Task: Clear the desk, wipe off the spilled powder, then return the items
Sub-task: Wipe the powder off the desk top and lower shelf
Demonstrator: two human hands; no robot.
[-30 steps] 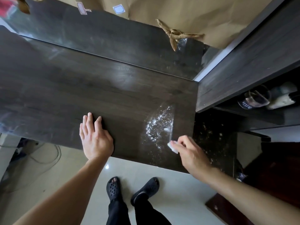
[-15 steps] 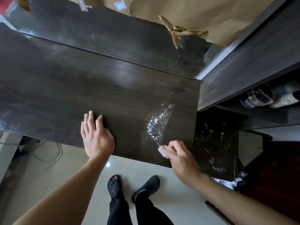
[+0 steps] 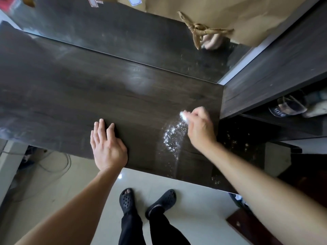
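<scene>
Fingers of the right hand are pinched together on one small white wipe, pressed to the desk at the far end of the spilled powder. One patch of that powder lies just to the near left of those fingers, with a thin white streak trailing from it toward the desk's near edge. Well to the left of them, the left hand lies flat on the desk near its front edge, fingers straight and close together, holding nothing.

Two hands, one wipe and one powder patch are in view, plus two black clogs on the pale tiled floor below. The desk is dark wood grain with a glossy sheen. Beyond the fingers a dark mirrored panel rises, and brown paper with one twine knot hangs over it. To their right stands a dark shelf; the things in its compartment are too blurred to count.
</scene>
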